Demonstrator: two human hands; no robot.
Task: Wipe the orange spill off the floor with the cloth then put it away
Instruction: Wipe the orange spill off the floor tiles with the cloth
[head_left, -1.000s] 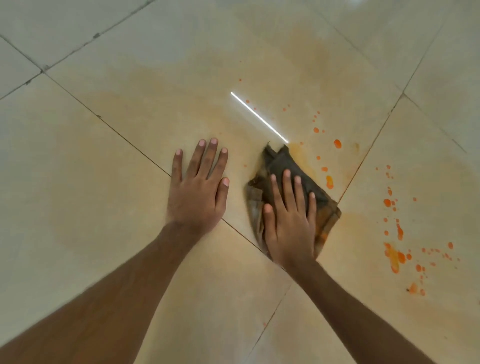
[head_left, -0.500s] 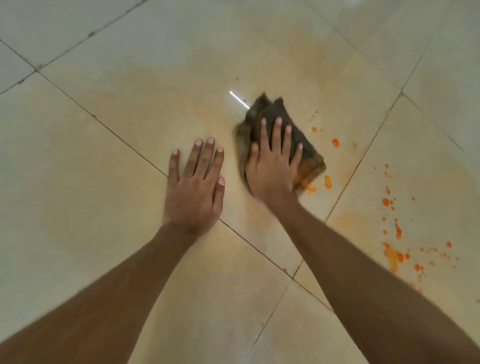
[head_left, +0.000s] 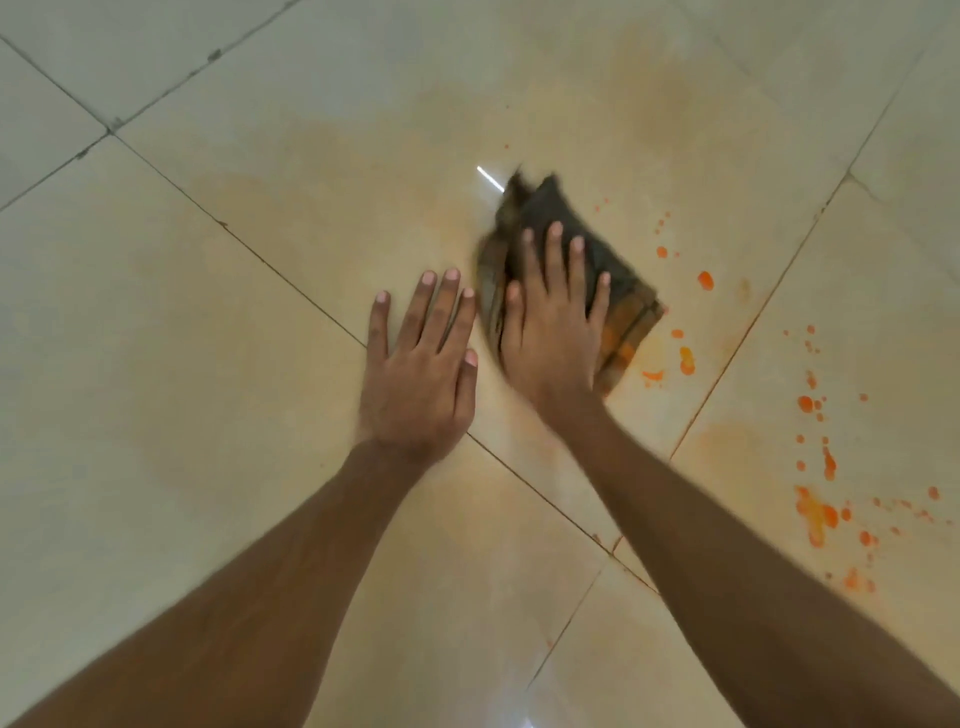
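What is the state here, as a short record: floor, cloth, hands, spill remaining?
floor: pale glossy tiled floor, faint orange film
cloth: dark folded cloth, orange-stained at its right edge
hands: right hand pressed flat on the cloth; left hand flat on bare tile beside it
spill remaining: bright orange droplets right of the cloth

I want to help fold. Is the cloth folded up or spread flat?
Folded: the cloth shows stacked edges beside the right hand.

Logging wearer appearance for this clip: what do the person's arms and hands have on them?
Nothing worn shows. Both forearms are bare to the frame's edge, no sleeves. The left hand and right hand are ungloved, without rings, watch or bands; nails short and unpainted.
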